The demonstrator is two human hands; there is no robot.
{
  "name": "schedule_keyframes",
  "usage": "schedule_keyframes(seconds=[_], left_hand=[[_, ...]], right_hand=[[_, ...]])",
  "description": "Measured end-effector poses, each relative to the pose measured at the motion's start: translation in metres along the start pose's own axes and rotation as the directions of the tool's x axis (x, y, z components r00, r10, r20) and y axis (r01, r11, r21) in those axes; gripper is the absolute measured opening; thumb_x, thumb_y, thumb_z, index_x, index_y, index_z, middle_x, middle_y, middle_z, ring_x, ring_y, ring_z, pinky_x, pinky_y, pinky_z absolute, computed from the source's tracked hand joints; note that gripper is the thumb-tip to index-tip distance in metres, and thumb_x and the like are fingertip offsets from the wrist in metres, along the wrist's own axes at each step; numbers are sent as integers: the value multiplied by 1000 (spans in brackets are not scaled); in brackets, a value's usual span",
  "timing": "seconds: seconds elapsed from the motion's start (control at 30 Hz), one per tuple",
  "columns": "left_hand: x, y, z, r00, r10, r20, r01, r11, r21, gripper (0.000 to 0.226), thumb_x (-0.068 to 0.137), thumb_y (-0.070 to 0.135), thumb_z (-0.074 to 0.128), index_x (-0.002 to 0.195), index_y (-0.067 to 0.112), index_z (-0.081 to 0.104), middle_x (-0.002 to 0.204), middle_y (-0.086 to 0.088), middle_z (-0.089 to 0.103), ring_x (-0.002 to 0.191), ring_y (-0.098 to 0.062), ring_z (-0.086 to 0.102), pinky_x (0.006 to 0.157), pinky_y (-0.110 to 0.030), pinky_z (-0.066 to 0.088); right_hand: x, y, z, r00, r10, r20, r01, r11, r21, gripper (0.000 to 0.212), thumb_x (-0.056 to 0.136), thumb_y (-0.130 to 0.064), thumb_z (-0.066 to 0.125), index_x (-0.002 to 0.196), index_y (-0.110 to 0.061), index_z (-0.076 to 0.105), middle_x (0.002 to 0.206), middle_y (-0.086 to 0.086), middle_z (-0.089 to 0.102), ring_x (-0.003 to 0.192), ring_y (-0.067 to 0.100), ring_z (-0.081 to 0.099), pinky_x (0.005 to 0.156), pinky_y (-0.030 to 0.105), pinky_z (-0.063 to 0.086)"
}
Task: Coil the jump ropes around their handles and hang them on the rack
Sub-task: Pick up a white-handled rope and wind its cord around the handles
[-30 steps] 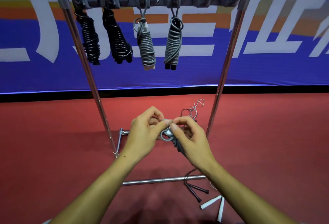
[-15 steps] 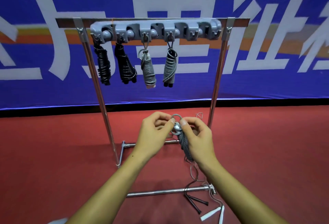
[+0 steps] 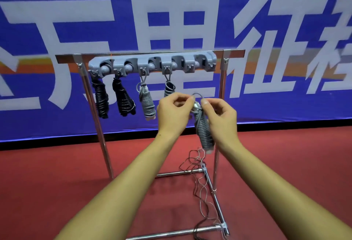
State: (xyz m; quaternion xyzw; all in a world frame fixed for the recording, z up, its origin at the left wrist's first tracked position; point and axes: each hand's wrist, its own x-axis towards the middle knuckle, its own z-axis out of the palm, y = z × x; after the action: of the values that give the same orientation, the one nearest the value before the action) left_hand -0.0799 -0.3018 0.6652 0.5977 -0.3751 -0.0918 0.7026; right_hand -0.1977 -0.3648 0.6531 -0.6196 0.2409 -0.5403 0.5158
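My left hand (image 3: 174,113) and right hand (image 3: 221,117) raised before me, forearms outstretched, fingers curled, thumbs and forefingers pinching together.
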Motion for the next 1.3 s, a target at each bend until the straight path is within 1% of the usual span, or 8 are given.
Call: schedule_keyframes(seconds=[0.17,0.5,0.6,0.73,0.9,1.03,1.13,1.3], left_hand=[[53,17,20,996,21,-81,-18,999,42,12,88,26,79,80,17,80,71,1,78,72,-18,78,71,-50,66],[118,13,39,958,39,-285,60,941,332,18,80,41,70,69,29,76,66,9,73,70,-24,74,66,-42,62],[115,-2,41,968,97,-229,5,914,407,18,89,39,69,76,28,76,71,12,74,73,-22,73,64,-38,60],[114,-16,31,984,138,-115,-101,953,285,13,87,37,65,86,30,76,78,12,76,82,-15,75,69,-47,65],[85,1,10,964,265,31,-249,853,459,30,93,35,64,118,23,76,106,6,80,95,-12,75,93,-41,60],[47,17,-4,950,299,86,-298,797,525,31,95,53,58,87,28,73,83,13,76,81,-9,72,82,-37,58],[5,18,-10,969,209,129,-245,794,556,57,98,69,43,63,26,58,60,11,61,68,-19,59,69,-36,44],[-57,-33,-17,978,-46,202,-73,835,546,92,86,96,19,76,20,71,76,-2,74,79,-30,73,72,-51,61]], right_hand=[[60,-11,9,999,-2,33,1,1000,19,20,98,-27,73,99,-6,73,88,7,75,75,28,75,67,60,61],[132,7,46,999,34,-20,-34,999,-30,22,94,-29,74,87,-8,79,79,0,78,77,19,76,75,49,64],[134,25,42,999,39,-20,-40,998,-48,24,94,-29,74,85,-7,78,80,3,77,79,22,76,81,52,62],[130,30,38,1000,-17,20,19,996,-82,23,94,-31,72,91,-10,78,87,3,78,90,26,75,88,53,60],[99,14,28,994,-90,59,99,983,-156,22,100,-24,68,117,-12,72,106,-7,75,101,3,70,94,26,57],[51,-2,14,987,-119,112,136,977,-162,23,101,-27,68,119,-13,69,109,-12,72,100,-4,67,88,14,52],[8,-5,-3,978,-151,142,175,969,-177,19,100,-31,68,111,-16,71,104,-11,75,100,2,69,88,20,54],[-56,27,-34,987,-44,158,73,979,-188,13,99,-34,69,104,-23,70,99,-9,75,97,9,70,86,31,55]])
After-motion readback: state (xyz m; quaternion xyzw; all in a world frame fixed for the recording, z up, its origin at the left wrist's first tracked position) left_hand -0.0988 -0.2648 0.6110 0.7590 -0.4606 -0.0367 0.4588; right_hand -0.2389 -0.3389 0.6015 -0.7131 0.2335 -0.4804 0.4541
